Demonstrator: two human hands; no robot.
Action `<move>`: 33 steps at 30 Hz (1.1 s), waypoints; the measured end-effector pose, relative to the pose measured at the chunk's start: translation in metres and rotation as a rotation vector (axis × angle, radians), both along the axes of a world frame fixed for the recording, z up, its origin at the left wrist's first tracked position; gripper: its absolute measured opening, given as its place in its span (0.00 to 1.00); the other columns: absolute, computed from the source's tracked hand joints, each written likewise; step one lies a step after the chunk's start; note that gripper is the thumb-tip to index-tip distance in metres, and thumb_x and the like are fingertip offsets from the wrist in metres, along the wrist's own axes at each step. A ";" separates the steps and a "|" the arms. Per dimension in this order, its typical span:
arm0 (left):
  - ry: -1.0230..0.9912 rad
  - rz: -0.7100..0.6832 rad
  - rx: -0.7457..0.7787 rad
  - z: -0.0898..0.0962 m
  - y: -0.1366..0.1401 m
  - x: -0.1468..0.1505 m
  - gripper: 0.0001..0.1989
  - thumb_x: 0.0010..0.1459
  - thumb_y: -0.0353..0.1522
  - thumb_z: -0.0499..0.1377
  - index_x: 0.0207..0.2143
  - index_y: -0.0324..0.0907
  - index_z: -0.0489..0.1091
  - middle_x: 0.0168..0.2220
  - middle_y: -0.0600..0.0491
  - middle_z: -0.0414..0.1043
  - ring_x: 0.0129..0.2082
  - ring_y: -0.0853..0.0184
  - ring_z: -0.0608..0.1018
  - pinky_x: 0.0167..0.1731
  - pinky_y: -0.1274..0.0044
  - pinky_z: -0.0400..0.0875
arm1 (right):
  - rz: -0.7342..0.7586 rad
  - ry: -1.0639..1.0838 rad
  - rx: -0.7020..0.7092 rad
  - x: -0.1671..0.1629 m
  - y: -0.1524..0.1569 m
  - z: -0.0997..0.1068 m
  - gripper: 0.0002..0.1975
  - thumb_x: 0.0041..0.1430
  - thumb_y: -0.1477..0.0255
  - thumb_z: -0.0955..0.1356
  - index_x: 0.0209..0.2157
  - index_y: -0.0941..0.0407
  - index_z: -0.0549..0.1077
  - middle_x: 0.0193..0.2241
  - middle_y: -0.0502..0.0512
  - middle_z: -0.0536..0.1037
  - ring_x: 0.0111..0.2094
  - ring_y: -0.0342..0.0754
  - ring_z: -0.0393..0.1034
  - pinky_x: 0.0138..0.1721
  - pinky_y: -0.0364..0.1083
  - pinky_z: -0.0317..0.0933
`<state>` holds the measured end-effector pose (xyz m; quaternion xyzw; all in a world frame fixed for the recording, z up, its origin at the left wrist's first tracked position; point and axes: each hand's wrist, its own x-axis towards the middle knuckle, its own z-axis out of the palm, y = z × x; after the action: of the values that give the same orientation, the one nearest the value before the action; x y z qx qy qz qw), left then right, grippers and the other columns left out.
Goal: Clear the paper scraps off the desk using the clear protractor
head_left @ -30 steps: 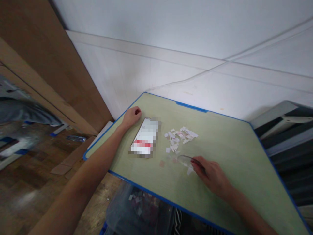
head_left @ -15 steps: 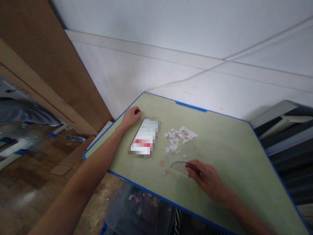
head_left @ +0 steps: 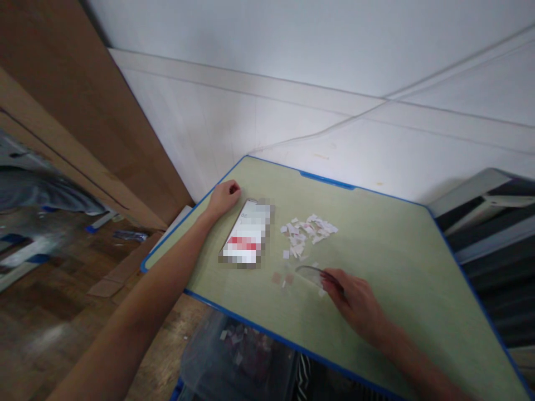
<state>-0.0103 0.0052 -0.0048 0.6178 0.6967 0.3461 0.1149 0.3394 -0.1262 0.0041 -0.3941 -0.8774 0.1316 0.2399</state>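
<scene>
Pale-green, blue-edged tabletop (head_left: 397, 250): R hand (head_left: 353, 295) pinches clear protractor (head_left: 310, 275) by its R end, just this side of paper scraps (head_left: 316, 227); L hand (head_left: 225, 196), loosely curled, is beside smartphone (head_left: 246, 231).

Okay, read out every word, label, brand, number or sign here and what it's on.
Nothing reads clearly.
Phone screen: a few characters near the top, too blurred; the rest, with a red band, pixelated.
Paper scraps: too small for any text to be read.
Clear curved tool in the right hand: any markings too blurred to read.
</scene>
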 end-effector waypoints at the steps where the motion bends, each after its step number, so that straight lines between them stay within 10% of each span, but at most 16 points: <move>1: 0.001 0.000 0.000 0.000 0.000 0.000 0.03 0.49 0.31 0.52 0.24 0.42 0.63 0.25 0.53 0.70 0.27 0.67 0.69 0.32 0.74 0.64 | 0.019 -0.012 0.001 -0.001 -0.001 0.000 0.17 0.69 0.65 0.56 0.36 0.54 0.73 0.24 0.54 0.81 0.23 0.46 0.75 0.28 0.43 0.67; 33: 0.022 -0.003 0.002 -0.001 0.002 -0.001 0.04 0.50 0.31 0.53 0.25 0.41 0.65 0.25 0.52 0.69 0.27 0.67 0.68 0.31 0.74 0.62 | 0.114 -0.046 0.059 -0.001 -0.001 0.010 0.14 0.68 0.71 0.56 0.32 0.55 0.68 0.17 0.49 0.74 0.16 0.43 0.68 0.21 0.41 0.57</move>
<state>-0.0110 0.0067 -0.0062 0.6226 0.6967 0.3398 0.1070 0.3380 -0.1270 0.0137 -0.3392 -0.9072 0.1098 0.2233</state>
